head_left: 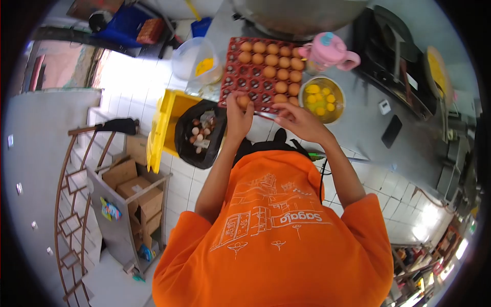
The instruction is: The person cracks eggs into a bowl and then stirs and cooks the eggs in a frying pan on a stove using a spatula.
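A brown egg (243,101) is in my left hand (239,113), its fingers wrapped round it at the near left corner of the red egg tray (236,53). My right hand (297,118) is at the tray's near right part, fingers apart, close to the eggs there. Several brown eggs (271,60) fill the tray's far and right cells; the left cells show no eggs. Right of the tray stands a metal bowl (340,112) with several yolks (320,97) in it. A black-lined bin (180,134) with eggshells (198,134) stands at the lower left.
Beside the tray are a clear plastic container (185,56) with something yellow inside and a pink jug (327,51). A large pot (302,15) stands behind. A phone (392,131) and a small white device (384,106) lie on the metal counter (358,115). Cardboard boxes (140,192) are lower left.
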Demonstrator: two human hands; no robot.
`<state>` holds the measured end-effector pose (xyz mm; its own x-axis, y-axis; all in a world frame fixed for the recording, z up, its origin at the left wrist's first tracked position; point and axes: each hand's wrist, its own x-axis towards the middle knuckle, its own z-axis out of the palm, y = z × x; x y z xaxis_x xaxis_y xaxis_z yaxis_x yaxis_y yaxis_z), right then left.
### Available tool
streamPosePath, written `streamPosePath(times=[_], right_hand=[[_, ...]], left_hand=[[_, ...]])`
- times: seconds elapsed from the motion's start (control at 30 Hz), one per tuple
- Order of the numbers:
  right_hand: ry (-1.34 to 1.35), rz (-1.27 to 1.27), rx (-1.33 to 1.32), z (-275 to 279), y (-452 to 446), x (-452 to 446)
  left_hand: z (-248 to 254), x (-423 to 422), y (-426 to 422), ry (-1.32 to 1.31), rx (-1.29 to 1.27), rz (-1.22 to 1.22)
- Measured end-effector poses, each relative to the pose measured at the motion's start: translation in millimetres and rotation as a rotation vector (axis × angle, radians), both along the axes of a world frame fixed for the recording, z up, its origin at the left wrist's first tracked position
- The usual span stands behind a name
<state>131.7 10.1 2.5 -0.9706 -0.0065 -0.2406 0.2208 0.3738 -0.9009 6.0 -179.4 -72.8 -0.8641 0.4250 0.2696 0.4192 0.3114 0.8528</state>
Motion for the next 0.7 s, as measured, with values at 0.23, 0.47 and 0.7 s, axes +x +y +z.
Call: streamPosePath(times=[0.23, 0.47, 0.7], right_hand=[[0.206, -0.599, -0.108, 41.5, 76.7, 147.2], [0.410, -1.399, 0.438, 63.1, 180.3, 274.0], [-0.006, -1.403, 1.463, 67.3, 370.7, 344.4]], left_hand=[[-54.2, -20.1, 85.8, 0.405, -0.278, -0.202], [-21.7, 17.8, 87.7, 0.358, -0.210, -0.117], [-23.1, 79.3, 58.3, 0.356, -0.077, 0.084]])
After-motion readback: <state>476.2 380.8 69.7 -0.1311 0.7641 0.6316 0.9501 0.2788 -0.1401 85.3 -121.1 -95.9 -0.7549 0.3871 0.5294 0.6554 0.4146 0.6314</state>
